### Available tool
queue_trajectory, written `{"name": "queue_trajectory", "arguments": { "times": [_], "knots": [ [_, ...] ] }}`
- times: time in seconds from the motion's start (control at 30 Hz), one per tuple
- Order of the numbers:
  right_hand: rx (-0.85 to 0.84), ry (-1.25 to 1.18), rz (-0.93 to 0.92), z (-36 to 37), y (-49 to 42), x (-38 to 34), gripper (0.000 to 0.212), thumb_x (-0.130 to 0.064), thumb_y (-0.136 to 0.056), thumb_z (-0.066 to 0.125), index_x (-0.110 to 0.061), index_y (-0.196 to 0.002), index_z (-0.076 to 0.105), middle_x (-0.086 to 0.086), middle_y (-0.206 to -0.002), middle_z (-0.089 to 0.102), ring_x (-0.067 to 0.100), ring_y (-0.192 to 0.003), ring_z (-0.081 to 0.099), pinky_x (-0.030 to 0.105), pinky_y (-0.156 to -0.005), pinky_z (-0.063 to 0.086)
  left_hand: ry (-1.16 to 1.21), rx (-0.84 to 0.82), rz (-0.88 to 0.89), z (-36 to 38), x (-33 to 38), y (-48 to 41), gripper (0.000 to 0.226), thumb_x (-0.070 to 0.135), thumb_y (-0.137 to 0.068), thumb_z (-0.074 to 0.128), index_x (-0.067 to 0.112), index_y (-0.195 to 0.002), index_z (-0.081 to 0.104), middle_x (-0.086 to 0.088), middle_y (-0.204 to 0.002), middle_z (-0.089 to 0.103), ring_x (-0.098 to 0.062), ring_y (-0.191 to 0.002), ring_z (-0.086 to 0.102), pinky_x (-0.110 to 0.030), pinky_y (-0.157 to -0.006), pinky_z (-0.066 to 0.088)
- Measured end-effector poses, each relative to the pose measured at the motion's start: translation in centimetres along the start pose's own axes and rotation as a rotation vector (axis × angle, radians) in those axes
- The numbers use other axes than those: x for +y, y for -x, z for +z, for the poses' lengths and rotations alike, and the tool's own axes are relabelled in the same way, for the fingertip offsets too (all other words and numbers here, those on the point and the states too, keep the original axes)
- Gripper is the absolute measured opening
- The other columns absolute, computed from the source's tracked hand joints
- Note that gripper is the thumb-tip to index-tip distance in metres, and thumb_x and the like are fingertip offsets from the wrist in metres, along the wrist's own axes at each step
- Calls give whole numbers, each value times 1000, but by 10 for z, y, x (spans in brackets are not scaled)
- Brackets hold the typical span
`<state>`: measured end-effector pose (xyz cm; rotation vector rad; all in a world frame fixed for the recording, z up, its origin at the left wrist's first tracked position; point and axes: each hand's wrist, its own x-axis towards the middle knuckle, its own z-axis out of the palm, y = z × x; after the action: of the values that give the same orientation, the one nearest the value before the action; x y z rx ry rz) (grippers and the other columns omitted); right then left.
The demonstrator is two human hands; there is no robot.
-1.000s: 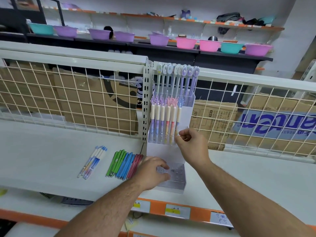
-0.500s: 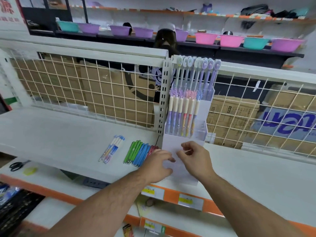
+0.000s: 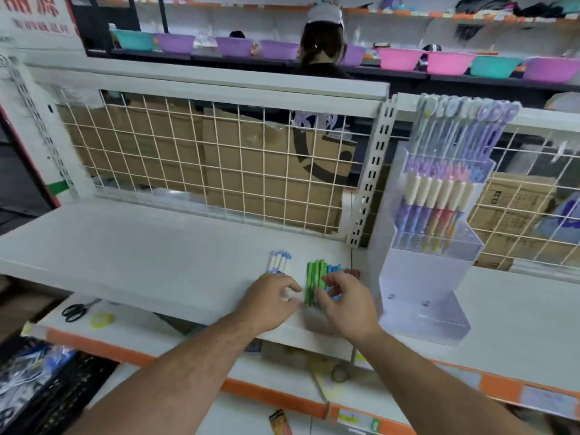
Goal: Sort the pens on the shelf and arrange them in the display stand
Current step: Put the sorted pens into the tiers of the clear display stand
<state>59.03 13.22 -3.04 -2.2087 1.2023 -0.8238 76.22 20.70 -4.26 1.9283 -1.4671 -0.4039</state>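
Head view: a white shelf (image 3: 141, 246) runs across the frame, backed by a wire grid (image 3: 219, 171) with cardboard boxes (image 3: 251, 183) behind it. Loose pens lie flat near the shelf's front edge, sorted by colour and running lengthwise toward 12 o'clock. First come the white-and-blue pens (image 3: 279, 260). At their 3 o'clock are the green pens (image 3: 314, 273), the blue pens (image 3: 333, 269) touching those, and the red pens (image 3: 353, 273) just beside the display stand (image 3: 423, 277).

The left grip (image 3: 270, 298) lies on the near ends of the white-and-blue pens with fingers curled. Blur hides whether it grasps them or only rests there; I cannot tell. The right grip (image 3: 350, 306), at 3 o'clock of the left and just apart from it, is curled round the blue pens, whose barrels show between thumb and fingers.

The clear display stand is upright on the shelf at 3 o'clock of both grips, against the grid. Its stepped tiers hold pens upright: tall pens (image 3: 464, 127) with round toppers at the back, and cream-sleeved pens (image 3: 439, 196) with purple and red barrels in front.

On a lower shelf (image 3: 131, 321) at 8 o'clock lie black scissors (image 3: 75, 310) and a yellow roll (image 3: 101, 319). Beyond the grid at 12 o'clock a person (image 3: 320, 48) in a white cap stands before coloured basins (image 3: 398, 59)
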Motion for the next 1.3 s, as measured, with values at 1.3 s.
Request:
{"name": "queue_trajectory", "arguments": {
  "times": [1.3],
  "knots": [
    [269, 295, -114, 63, -1, 10, 38, -48, -92, 51, -15, -91, 70, -3, -86, 59, 18, -81, 51, 33, -71, 46, -645, 105, -197, 7, -43, -23, 18, 21, -93, 43, 15, -109, 46, -5, -113, 56, -23, -103, 54, -33, -80, 42]
  ]
}}
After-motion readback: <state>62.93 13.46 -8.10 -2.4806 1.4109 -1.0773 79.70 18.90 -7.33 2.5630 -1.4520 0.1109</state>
